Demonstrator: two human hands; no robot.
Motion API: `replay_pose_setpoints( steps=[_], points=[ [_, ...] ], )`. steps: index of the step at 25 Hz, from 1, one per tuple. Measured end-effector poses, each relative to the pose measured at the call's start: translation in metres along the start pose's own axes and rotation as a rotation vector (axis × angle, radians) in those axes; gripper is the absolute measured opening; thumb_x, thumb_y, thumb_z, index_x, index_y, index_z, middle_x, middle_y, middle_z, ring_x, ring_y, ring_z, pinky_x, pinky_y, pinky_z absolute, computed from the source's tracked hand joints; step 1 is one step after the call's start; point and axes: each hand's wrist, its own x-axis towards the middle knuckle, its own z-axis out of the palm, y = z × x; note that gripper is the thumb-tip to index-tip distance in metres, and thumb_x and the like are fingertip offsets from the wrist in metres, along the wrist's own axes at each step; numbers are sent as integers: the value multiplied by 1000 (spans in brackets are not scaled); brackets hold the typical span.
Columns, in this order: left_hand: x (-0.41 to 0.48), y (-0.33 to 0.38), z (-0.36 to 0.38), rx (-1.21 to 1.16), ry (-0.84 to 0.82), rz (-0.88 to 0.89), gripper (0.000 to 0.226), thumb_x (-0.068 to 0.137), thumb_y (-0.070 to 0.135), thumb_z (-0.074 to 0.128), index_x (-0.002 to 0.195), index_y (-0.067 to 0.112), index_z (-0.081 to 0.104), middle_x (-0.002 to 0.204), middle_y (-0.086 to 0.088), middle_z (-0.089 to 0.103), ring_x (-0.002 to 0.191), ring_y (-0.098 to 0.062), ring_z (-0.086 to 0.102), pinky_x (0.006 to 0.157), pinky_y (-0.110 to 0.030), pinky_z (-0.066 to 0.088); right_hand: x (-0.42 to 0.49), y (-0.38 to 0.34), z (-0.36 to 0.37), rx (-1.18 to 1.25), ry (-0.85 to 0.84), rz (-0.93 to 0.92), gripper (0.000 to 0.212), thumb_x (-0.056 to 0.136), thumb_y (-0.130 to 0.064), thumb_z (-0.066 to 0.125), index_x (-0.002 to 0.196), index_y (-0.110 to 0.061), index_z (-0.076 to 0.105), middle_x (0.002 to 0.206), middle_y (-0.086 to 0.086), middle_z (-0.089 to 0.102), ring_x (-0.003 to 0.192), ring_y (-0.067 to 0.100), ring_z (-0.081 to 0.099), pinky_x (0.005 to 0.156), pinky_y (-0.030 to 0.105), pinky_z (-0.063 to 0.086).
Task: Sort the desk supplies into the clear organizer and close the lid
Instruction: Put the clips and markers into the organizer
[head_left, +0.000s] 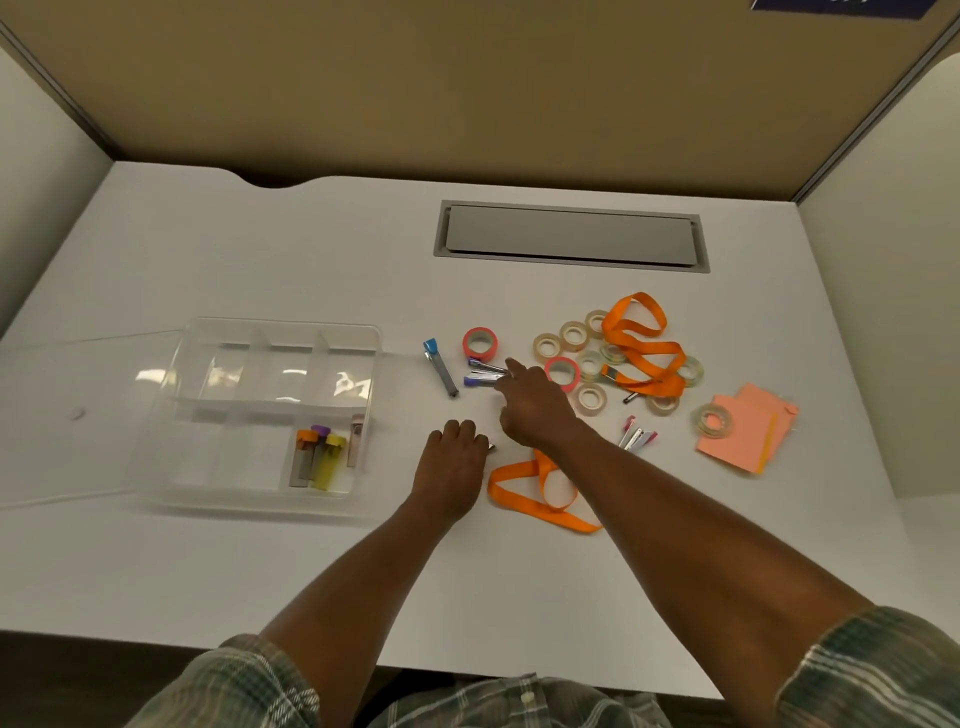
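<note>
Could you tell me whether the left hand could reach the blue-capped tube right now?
Probably yes: the blue-capped tube lies alone on bare desk just beyond the left hand, with nothing between them, though its fingers are curled.

Matt desk, mixed materials
The organizer is clear glossy plastic, the ribbon woven cloth, the notes paper.
</note>
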Motion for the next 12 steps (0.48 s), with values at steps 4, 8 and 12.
replay_pose_setpoints(
  steps=[4,8,12],
  points=[
    [-15,-19,3,-67,20,-16,36,98,22,52,132,16,44,122,-9,57,102,-23,53,89,-32,44,9,-11,4,-155,-39,3,45,96,-13,47,141,-17,51,151,14,38,124,31,47,96,40,49],
    [-24,-29,4,-119,-17,-90,47,94,22,53,138,15,37,112,-9,58,87,-25,60,69,-32,44,4,-15,14,-138,33,36,37,99,-12,42,134,-17,54,127,15,51,110,31,53,84,39,49],
    [-27,-38,-1,-309,-92,-119,57,91,22,54,144,19,34,114,-11,56,88,-28,62,68,-33,49,-6,-25,34,104,55,143,28,99,-12,44,125,-12,54,118,19,52,97,33,58,74,36,46]
  ],
)
